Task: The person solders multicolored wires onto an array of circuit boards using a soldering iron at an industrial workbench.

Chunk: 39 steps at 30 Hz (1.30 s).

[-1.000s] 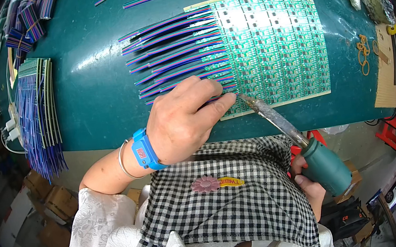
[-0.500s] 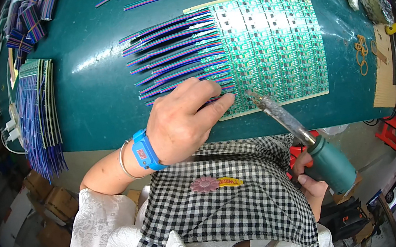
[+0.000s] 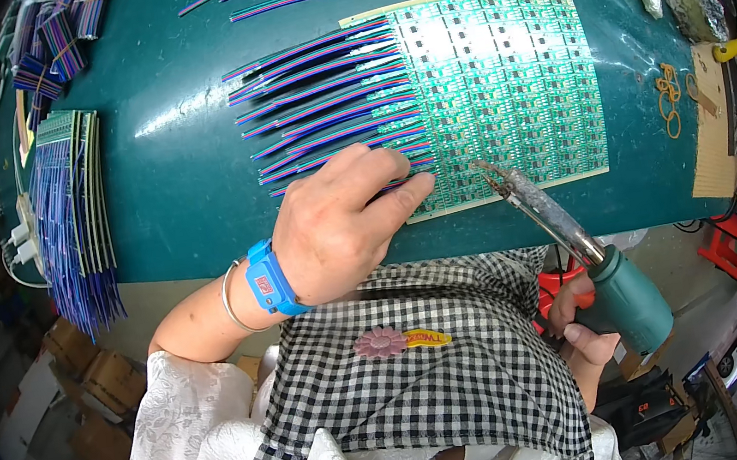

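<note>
Near the lower left corner of a panel of green circuit boards (image 3: 510, 100), my left hand (image 3: 339, 215) pinches a multicoloured ribbon wire, its end at the panel's left edge. Several ribbon wires (image 3: 323, 96) run leftward from that edge, in rows above my hand. My right hand (image 3: 582, 328) is closed round the green handle of a soldering iron (image 3: 564, 227), partly hidden behind it. The iron slants up and left. Its tip is over the lower part of the panel, a little right of my left fingertips; whether it touches cannot be made out.
At left, a stack of boards with wires attached (image 3: 75, 194) overhangs the edge of the green table (image 3: 177, 190). Bundled wires (image 3: 61, 47) lie at the far left, loose wires (image 3: 292, 0) at the back. Rubber bands (image 3: 670, 102) and a cardboard piece (image 3: 714, 129) are at right.
The soldering iron has shifted right with my right hand, its tip now farther from my left fingertips. My left hand has stayed nearly still on the wire.
</note>
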Tool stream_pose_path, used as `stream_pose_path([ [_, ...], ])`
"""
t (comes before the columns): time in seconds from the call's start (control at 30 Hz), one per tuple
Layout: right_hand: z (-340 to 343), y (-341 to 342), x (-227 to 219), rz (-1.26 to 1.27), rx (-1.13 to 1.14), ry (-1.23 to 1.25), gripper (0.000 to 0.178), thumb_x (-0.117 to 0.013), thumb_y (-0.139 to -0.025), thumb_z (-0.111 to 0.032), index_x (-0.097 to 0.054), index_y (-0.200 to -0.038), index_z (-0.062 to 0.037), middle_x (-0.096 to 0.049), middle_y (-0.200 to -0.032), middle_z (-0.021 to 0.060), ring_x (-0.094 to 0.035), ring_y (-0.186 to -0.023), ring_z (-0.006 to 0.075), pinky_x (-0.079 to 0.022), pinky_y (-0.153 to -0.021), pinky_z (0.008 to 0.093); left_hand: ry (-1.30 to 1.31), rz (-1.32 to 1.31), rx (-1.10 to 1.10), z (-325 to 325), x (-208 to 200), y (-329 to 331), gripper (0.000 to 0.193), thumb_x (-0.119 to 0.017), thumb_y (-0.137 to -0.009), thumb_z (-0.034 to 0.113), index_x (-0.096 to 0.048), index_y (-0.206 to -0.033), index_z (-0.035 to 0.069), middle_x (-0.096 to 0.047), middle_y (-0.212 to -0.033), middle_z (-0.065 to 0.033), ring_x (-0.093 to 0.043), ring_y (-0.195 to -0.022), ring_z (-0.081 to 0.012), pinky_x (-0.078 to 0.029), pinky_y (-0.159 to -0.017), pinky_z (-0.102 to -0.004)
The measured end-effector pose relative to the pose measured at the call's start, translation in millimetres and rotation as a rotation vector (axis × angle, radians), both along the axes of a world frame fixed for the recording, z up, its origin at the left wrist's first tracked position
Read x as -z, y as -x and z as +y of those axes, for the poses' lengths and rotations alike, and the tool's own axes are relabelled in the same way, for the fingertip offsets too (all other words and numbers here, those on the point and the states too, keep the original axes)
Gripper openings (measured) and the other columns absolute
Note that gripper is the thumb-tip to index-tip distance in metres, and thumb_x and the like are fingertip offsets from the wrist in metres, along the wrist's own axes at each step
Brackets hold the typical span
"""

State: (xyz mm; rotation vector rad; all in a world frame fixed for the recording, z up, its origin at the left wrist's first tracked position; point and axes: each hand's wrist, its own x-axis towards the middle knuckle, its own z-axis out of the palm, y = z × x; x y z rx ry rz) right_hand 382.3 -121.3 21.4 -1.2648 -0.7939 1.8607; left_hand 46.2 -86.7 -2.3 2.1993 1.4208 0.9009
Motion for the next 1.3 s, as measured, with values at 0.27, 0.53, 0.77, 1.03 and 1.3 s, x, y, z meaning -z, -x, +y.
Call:
stream_pose_path([
  [0.27,49.8,-22.3,15.8,0.282,0.026,-0.478,0.063,-0.064,-0.078,-0.006,-0.042,-0.135,0.0079,-0.049,-0.069,0.0088,-0.047,-0.045,0.0154,-0.047,-0.038,0.0293,-0.030,-0.006,0.034,5.3,-10.4,-7.6,0.041,-0.071,-0.065,-0.009,-0.074,-0.104,0.002,-0.064,-0.090,-0.0091,-0.063,-0.075,-0.0261,-0.052,-0.064,-0.0359],
  [0.53,146.1,-37.0,-6.2,0.504,0.277,-0.820,0.063,-0.060,-0.085,-0.009,-0.038,-0.142,0.0048,-0.050,-0.084,0.0093,-0.048,-0.054,0.0147,-0.048,-0.046,0.0288,0.006,0.115,-0.029,-3.6,-21.7,0.1,0.030,-0.068,-0.072,-0.003,-0.072,-0.101,0.004,-0.063,-0.089,-0.0080,-0.064,-0.079,-0.0262,-0.055,-0.066,-0.0365],
  [0.77,202.1,-48.9,7.9,-0.170,0.501,-0.750,0.049,-0.057,-0.093,-0.002,-0.046,-0.140,0.0077,-0.054,-0.082,0.0066,-0.051,-0.061,0.0135,-0.044,-0.053,0.0292,-0.004,0.146,-0.087,27.3,-55.6,38.2,0.012,-0.074,-0.077,0.003,-0.073,-0.088,0.006,-0.068,-0.088,-0.0083,-0.065,-0.083,-0.0296,-0.052,-0.074,-0.0411],
  [1.03,165.3,-55.8,5.3,-0.296,0.359,-0.656,0.052,-0.060,-0.094,-0.001,-0.045,-0.143,-0.0002,-0.055,-0.080,0.0047,-0.048,-0.059,0.0099,-0.043,-0.051,0.0257,-0.046,0.318,-0.375,107.8,1.8,83.0,0.019,-0.078,-0.079,0.022,-0.069,-0.086,0.007,-0.065,-0.091,-0.0115,-0.060,-0.093,-0.0330,-0.050,-0.085,-0.0425],
  [1.3,114.3,-104.2,-39.6,-1.390,0.059,-0.158,0.077,-0.081,-0.084,-0.043,-0.051,-0.138,0.0026,-0.066,-0.126,0.0115,-0.061,-0.112,0.0166,-0.054,-0.087,0.0197,-0.040,0.294,-0.422,116.1,5.0,78.7,0.013,-0.074,-0.083,0.016,-0.066,-0.089,0.007,-0.066,-0.089,-0.0098,-0.062,-0.093,-0.0323,-0.051,-0.082,-0.0433],
])
